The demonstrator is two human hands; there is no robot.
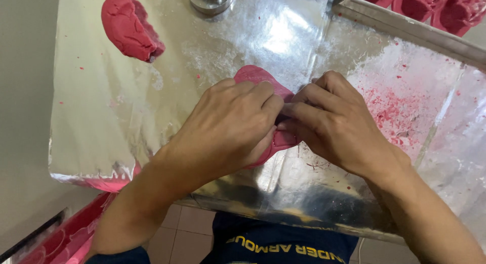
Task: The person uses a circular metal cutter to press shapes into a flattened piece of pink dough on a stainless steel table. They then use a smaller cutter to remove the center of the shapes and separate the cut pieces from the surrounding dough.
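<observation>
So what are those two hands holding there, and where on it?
A flat pink dough piece: left hand and right hand pinch its near edge together, fingertips meeting at the middle.

Bright overhead light glares off the foil-covered table [283,36]; focus stays sharp.

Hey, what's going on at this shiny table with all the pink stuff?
A person is working a flat piece of pink dough with both bare hands. The left hand and right hand meet over it, fingertips pinching it near the middle, on a foil-covered table. A bigger lump of the same dough sits at the far left corner, a round metal piece stands at the far edge, and shaped pink pieces wait at the upper right. Pink crumbs dot the foil.
</observation>
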